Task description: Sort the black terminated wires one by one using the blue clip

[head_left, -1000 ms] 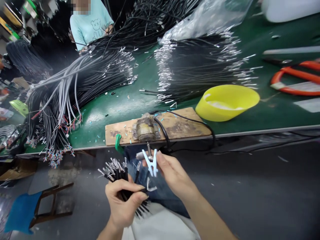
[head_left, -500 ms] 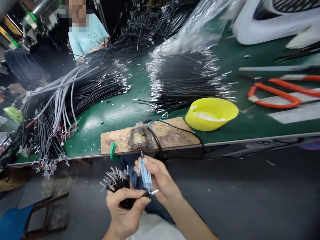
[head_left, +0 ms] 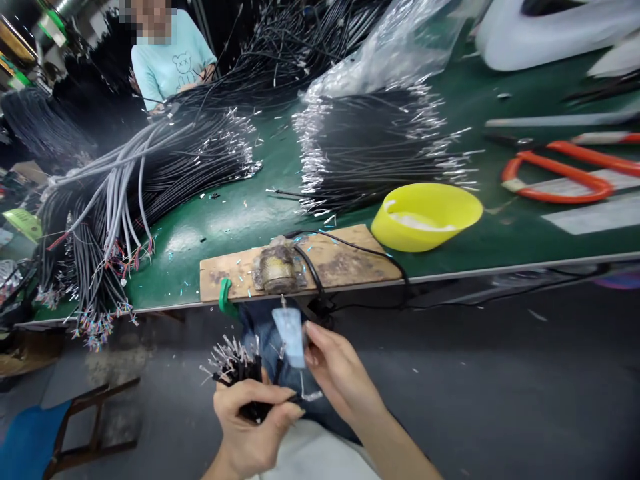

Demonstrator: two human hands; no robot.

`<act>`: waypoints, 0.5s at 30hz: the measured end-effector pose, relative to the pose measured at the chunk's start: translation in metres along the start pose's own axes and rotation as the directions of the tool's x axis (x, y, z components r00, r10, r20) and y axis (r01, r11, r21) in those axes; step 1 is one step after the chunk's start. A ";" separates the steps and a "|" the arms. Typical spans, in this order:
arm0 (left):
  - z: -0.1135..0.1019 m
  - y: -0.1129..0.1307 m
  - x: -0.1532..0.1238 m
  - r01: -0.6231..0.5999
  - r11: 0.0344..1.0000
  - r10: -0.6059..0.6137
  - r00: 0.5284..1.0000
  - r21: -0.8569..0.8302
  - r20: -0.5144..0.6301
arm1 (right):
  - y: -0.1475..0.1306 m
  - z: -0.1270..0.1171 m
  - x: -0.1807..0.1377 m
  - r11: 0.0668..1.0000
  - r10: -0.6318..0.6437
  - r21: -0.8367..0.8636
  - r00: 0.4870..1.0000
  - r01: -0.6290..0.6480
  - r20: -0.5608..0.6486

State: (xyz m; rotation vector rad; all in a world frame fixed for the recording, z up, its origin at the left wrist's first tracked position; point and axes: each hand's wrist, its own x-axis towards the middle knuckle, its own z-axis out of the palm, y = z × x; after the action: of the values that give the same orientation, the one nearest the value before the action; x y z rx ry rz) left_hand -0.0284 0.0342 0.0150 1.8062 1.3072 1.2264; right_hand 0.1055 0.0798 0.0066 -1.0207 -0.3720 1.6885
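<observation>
My left hand (head_left: 255,420) is closed round a bundle of black cables (head_left: 237,370) with bare silvery ends fanned upward. Its thumb and forefinger pinch one cable, whose pale stripped wire end (head_left: 311,396) sticks out to the right, just under a light-blue clip-like piece (head_left: 290,337). That piece is blurred and hangs in line with the metal shaft of a small motor (head_left: 279,270). My right hand (head_left: 345,373) is beside the blue piece, fingers bent and slightly apart, fingertips at its right edge; whether they touch it is unclear.
The motor sits on a wooden board (head_left: 345,257) with a green clamp (head_left: 226,297) at the green table's edge. Around it are a yellow bowl (head_left: 425,233), cable stacks (head_left: 370,147), grey cables (head_left: 125,167) and orange-handled scissors (head_left: 560,173). A person (head_left: 173,63) sits across the table.
My right hand has loosened from the blue piece and shifted right and slightly down. The blue piece now looks wider and blurred. My left hand keeps its grip on the cables.
</observation>
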 end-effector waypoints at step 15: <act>0.024 0.015 -0.037 0.001 0.992 0.028 0.974 0.125 -0.226 | 0.056 -0.036 -0.052 0.626 0.197 -0.619 0.673 0.474 0.713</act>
State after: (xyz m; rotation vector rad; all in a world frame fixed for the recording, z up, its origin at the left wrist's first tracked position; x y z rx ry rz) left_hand -0.0044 -0.0045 0.0055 1.8037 1.5305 1.4211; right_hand 0.1013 0.0037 -0.0299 -0.7648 -1.8396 1.7198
